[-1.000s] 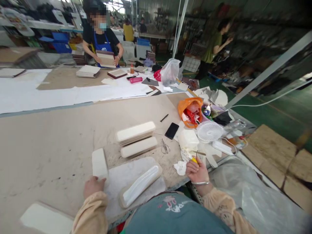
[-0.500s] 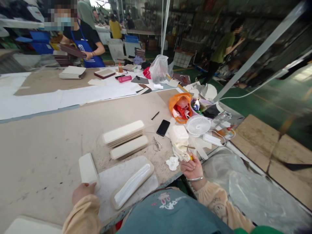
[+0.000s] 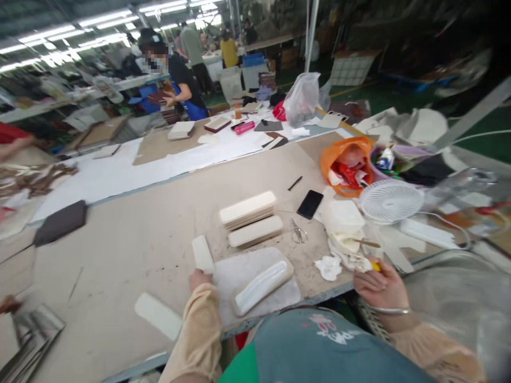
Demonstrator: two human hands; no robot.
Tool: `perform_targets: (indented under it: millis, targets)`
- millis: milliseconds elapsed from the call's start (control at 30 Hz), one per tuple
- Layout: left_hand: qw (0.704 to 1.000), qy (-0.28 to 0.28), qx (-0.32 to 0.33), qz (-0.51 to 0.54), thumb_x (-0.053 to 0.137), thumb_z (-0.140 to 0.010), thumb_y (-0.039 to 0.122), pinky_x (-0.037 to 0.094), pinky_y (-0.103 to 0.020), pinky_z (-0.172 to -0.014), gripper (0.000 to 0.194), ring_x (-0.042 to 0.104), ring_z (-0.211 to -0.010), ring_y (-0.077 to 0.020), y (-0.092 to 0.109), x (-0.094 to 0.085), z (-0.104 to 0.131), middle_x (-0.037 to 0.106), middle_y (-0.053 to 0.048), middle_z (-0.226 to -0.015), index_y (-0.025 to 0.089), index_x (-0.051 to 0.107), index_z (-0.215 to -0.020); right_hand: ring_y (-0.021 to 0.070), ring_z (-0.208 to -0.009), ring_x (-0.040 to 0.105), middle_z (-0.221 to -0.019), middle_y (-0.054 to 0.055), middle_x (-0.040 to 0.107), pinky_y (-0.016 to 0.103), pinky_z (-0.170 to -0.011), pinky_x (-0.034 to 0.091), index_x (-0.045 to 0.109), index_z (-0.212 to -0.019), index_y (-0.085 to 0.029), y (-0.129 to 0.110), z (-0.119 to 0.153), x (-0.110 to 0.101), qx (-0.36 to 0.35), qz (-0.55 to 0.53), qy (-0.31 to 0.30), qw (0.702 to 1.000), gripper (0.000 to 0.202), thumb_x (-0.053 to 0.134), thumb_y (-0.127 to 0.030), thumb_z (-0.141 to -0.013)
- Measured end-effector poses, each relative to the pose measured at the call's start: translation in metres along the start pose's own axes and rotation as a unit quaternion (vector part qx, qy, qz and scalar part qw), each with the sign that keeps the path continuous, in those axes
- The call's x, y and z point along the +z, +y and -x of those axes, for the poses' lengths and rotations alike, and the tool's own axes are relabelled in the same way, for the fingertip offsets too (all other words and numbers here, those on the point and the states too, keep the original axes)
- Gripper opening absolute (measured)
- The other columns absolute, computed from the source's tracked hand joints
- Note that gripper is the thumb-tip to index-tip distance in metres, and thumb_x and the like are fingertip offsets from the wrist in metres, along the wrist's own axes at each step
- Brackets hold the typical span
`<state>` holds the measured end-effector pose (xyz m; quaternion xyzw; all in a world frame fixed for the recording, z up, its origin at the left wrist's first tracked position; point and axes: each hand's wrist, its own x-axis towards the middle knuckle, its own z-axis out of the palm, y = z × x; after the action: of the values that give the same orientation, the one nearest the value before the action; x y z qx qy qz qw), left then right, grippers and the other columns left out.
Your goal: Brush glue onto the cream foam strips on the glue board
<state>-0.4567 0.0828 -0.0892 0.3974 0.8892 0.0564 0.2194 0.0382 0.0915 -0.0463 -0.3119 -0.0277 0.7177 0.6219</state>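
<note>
My left hand (image 3: 200, 280) is closed on the near end of a cream rounded panel (image 3: 203, 255), which lies on the table. My right hand (image 3: 381, 287) is closed around a small tool with a yellow part (image 3: 375, 266); the rest of it is hard to make out. That hand is beside a white tub (image 3: 344, 217) draped with a smeared cloth, with a flat stick (image 3: 367, 243) across it. Between my hands, a cream panel with a glossy white strip (image 3: 261, 287) rests on a pale sheet (image 3: 227, 271). Beyond are two stacks of cream panels (image 3: 248, 208).
Scissors (image 3: 298, 232), a phone (image 3: 310, 204), a pen (image 3: 295, 183) and crumpled tissue (image 3: 328, 267) lie on the table. An orange bag (image 3: 331, 159) and a white fan (image 3: 391, 201) stand right. Another cream panel (image 3: 157, 315) is at lower left. A co-worker (image 3: 181, 80) stands across the table.
The view has turned left, so the table things appear farther right and more of the left side shows. Both hands keep their holds. The person walking at right is out of view.
</note>
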Motion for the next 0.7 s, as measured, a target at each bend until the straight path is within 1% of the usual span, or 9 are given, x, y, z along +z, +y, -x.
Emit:
perform_targets:
  millis: [67, 133, 267, 367, 433, 467, 533, 633, 700]
  targets:
    - [1.0, 0.011, -0.021, -0.002, 0.06, -0.079, 0.032, 0.047, -0.033, -0.08, 0.035, 0.054, -0.103, -0.0212, -0.008, -0.002, 0.005, 0.054, -0.007, -0.111, 0.018, 0.054, -0.11, 0.0058, -0.032, 0.02, -0.036, -0.01, 0.023, 0.017, -0.027, 0.022, 0.056, -0.073, -0.026, 0.0, -0.001, -0.004, 0.008, -0.004, 0.011, 1.0, 0.006, 0.061, -0.023, -0.072]
    - [0.999, 0.014, -0.037, 0.003, 0.059, -0.079, 0.032, 0.047, -0.034, -0.08, 0.035, 0.054, -0.102, -0.0215, -0.012, 0.002, 0.008, 0.054, -0.007, -0.112, 0.019, 0.053, -0.111, 0.0063, -0.033, 0.022, -0.039, -0.009, 0.024, 0.017, -0.028, 0.024, 0.056, -0.074, -0.026, 0.001, 0.0, -0.003, 0.013, -0.003, 0.02, 1.0, 0.007, 0.061, -0.022, -0.072]
    - [0.997, 0.025, -0.062, 0.026, 0.054, -0.082, 0.034, 0.048, -0.037, -0.08, 0.033, 0.055, -0.097, -0.0193, -0.007, 0.018, 0.005, 0.055, -0.007, -0.111, 0.018, 0.052, -0.111, 0.0052, -0.036, 0.023, -0.043, -0.01, 0.022, 0.014, -0.031, 0.024, 0.054, -0.075, -0.024, 0.002, 0.001, 0.004, 0.029, 0.005, 0.005, 1.0, 0.006, 0.058, -0.021, -0.073]
    - [0.994, 0.055, -0.083, 0.048, 0.051, -0.083, 0.034, 0.047, -0.038, -0.079, 0.039, 0.058, -0.093, -0.0212, -0.004, 0.021, 0.001, 0.06, -0.01, -0.102, 0.015, 0.049, -0.116, 0.0048, -0.037, 0.025, -0.047, -0.009, 0.024, 0.013, -0.033, 0.026, 0.052, -0.078, -0.023, 0.003, 0.001, 0.009, 0.039, 0.021, -0.01, 0.999, 0.008, 0.058, -0.02, -0.073]
    - [0.991, 0.082, -0.083, 0.069, 0.049, -0.082, 0.033, 0.045, -0.035, -0.08, 0.042, 0.058, -0.093, -0.0222, -0.008, 0.018, 0.002, 0.064, -0.009, -0.096, 0.013, 0.049, -0.119, 0.0054, -0.039, 0.027, -0.05, -0.009, 0.026, 0.014, -0.033, 0.028, 0.052, -0.078, -0.023, 0.004, 0.001, 0.013, 0.034, 0.036, -0.013, 0.999, 0.006, 0.057, -0.023, -0.074]
    - [0.989, 0.092, -0.078, 0.082, 0.047, -0.082, 0.033, 0.044, -0.032, -0.081, 0.041, 0.059, -0.093, -0.0214, -0.011, 0.014, 0.005, 0.065, -0.008, -0.095, 0.014, 0.051, -0.118, 0.0058, -0.04, 0.028, -0.051, -0.008, 0.027, 0.014, -0.034, 0.029, 0.051, -0.076, -0.023, 0.004, 0.0, 0.014, 0.032, 0.043, -0.015, 0.998, 0.006, 0.056, -0.025, -0.076]
    - [0.986, 0.106, -0.067, 0.108, 0.044, -0.081, 0.036, 0.043, -0.026, -0.081, 0.038, 0.059, -0.093, -0.0184, -0.019, 0.005, 0.014, 0.066, -0.004, -0.093, 0.016, 0.057, -0.11, 0.0062, -0.041, 0.031, -0.052, -0.007, 0.029, 0.016, -0.034, 0.031, 0.048, -0.072, -0.023, 0.005, -0.003, 0.016, 0.046, 0.052, -0.023, 0.997, 0.011, 0.055, -0.028, -0.078]
    - [0.97, 0.12, -0.025, 0.211, 0.048, -0.076, 0.043, 0.044, -0.022, -0.075, 0.039, 0.059, -0.088, -0.0172, -0.027, -0.01, 0.038, 0.067, -0.003, -0.09, 0.015, 0.063, -0.097, 0.0061, -0.044, 0.037, -0.056, -0.006, 0.038, 0.016, -0.037, 0.035, 0.048, -0.072, -0.022, 0.01, -0.012, 0.015, 0.086, 0.066, -0.038, 0.993, 0.014, 0.057, -0.031, -0.079]
    - [0.947, 0.099, 0.03, 0.303, 0.053, -0.073, 0.047, 0.044, -0.022, -0.069, 0.039, 0.058, -0.082, -0.0168, -0.026, -0.02, 0.06, 0.066, -0.003, -0.086, 0.014, 0.064, -0.091, 0.0067, -0.048, 0.044, -0.059, -0.004, 0.046, 0.016, -0.04, 0.038, 0.05, -0.076, -0.023, 0.016, -0.018, 0.013, 0.082, 0.105, -0.042, 0.99, 0.016, 0.062, -0.033, -0.076]
